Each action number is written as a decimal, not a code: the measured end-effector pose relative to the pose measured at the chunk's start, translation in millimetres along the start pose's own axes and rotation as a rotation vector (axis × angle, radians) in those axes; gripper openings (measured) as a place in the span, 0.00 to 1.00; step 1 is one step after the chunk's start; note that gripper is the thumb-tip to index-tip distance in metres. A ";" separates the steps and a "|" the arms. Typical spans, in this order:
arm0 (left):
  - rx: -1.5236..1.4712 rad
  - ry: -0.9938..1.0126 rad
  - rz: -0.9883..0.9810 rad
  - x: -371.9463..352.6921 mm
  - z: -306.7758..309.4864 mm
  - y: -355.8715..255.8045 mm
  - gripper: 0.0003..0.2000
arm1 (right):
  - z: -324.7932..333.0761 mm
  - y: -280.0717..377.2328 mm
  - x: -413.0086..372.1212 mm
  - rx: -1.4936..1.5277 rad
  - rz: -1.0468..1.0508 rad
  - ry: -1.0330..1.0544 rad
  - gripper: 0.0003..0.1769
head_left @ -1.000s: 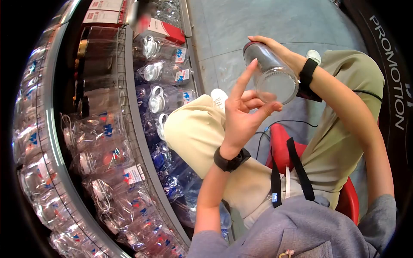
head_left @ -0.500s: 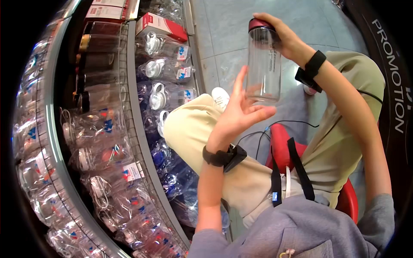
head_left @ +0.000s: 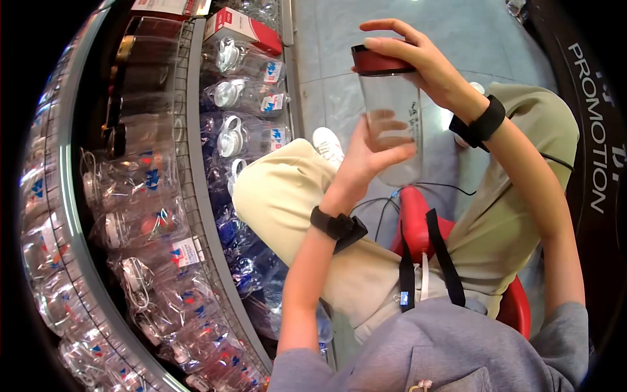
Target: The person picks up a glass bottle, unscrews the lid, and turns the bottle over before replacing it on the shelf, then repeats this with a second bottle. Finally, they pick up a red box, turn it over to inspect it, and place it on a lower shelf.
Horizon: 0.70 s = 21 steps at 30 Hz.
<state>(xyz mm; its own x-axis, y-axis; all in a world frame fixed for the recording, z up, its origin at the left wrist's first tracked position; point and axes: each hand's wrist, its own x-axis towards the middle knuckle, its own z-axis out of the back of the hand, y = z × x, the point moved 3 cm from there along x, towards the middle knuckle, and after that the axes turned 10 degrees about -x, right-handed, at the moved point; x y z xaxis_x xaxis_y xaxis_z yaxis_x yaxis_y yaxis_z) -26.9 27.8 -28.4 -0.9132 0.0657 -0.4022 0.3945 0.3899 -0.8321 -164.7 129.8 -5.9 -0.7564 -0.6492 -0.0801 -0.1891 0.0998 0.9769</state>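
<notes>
A clear bottle (head_left: 397,134) with dark red lid (head_left: 385,60) hangs upright in front of me, its base tilted slightly toward me. My right hand (head_left: 428,65) is closed on the lid from above, with the thumb on the near edge and the fingers over the top. Lower down, my left hand (head_left: 366,153) is around the bottle's body; its fingers show through the clear wall and its thumb lies across the front. Both wrists wear black straps.
Wire shelves (head_left: 191,130) on the left hold wrapped clear bottles (head_left: 153,176), dark-lidded bottles and a red and white box (head_left: 245,29). A red stool (head_left: 415,219) is between my legs, with a black cable on the floor. A black "PROMOTION" panel (head_left: 588,130) stands at right.
The bottle has moved slightly left and toward the camera, its base now lower. My left hand has closed in around its body. My right hand has shifted over the lid.
</notes>
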 end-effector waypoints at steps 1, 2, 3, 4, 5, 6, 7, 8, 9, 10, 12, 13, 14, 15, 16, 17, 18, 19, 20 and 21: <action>-0.041 -0.031 -0.017 -1.0 -3.7 -3.2 0.34 | 0.7 -1.3 -0.1 -0.072 -0.034 -0.049 0.33; -0.081 -0.063 -0.033 -1.5 -5.6 -5.0 0.35 | 1.6 -2.8 -0.2 -0.143 -0.067 -0.098 0.34; -0.056 -0.053 -0.034 -0.4 -5.1 -3.9 0.36 | 1.2 -5.2 0.1 -0.134 -0.072 -0.098 0.35; -0.030 -0.043 -0.035 1.3 -2.9 -2.1 0.37 | 0.4 -8.6 0.7 -0.125 -0.077 -0.097 0.36; -0.003 -0.034 -0.036 2.3 -1.2 -0.5 0.38 | -0.2 -10.7 0.5 -0.115 -0.082 -0.096 0.36; 0.024 -0.019 -0.047 2.1 -0.8 0.5 0.38 | -0.2 -10.6 -0.4 -0.130 -0.083 -0.103 0.36; 0.051 -0.002 -0.060 2.4 -0.5 0.9 0.38 | 0.4 -9.2 -0.8 -0.147 -0.083 -0.110 0.36; 0.078 0.015 -0.073 3.0 -0.9 0.9 0.37 | 1.5 -7.1 -1.1 -0.164 -0.082 -0.117 0.36; 0.080 0.018 -0.070 3.4 -1.3 1.5 0.37 | 2.4 -3.3 -1.7 -0.193 -0.103 -0.121 0.35; 0.081 0.021 -0.068 3.8 -1.7 2.2 0.37 | 2.9 2.1 -1.9 -0.223 -0.126 -0.124 0.34; 0.051 0.023 -0.031 3.7 -3.1 3.6 0.37 | 3.4 2.2 -1.9 -0.223 -0.144 -0.114 0.31; 0.020 0.023 0.005 3.4 -3.9 3.0 0.37 | 4.2 -1.4 -0.2 -0.194 -0.140 -0.103 0.29; -0.011 0.024 0.041 3.2 -4.4 3.6 0.36 | 5.0 -3.9 0.4 -0.164 -0.137 -0.093 0.28; -0.031 0.025 0.040 3.5 -4.3 4.2 0.36 | 5.6 -4.0 0.1 -0.166 -0.133 -0.091 0.26; -0.052 0.025 0.037 3.8 -3.9 5.0 0.35 | 6.0 -3.4 -0.1 -0.169 -0.128 -0.088 0.24; -0.073 0.024 0.034 4.0 -3.5 5.9 0.35 | 6.3 -3.7 -0.1 -0.171 -0.124 -0.084 0.22; -0.083 0.026 0.043 3.7 -4.2 6.2 0.35 | 7.4 -5.7 0.0 -0.160 -0.117 -0.088 0.21; -0.092 0.026 0.051 3.2 -5.3 5.6 0.34 | 8.9 -8.5 0.7 -0.148 -0.110 -0.090 0.20; -0.100 0.026 0.059 3.0 -5.6 5.4 0.34 | 10.0 -10.6 1.4 -0.136 -0.101 -0.093 0.19; -0.100 0.024 0.061 3.2 -5.4 6.2 0.34 | 10.3 -12.0 1.6 -0.126 -0.103 -0.088 0.18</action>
<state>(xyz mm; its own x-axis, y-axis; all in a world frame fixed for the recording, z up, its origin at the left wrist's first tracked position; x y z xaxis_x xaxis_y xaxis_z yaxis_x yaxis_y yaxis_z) -27.9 35.3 -32.8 -0.8905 0.1136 -0.4405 0.4383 0.4741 -0.7637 -170.1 135.3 -19.8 -0.7899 -0.5821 -0.1931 -0.1931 -0.0627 0.9792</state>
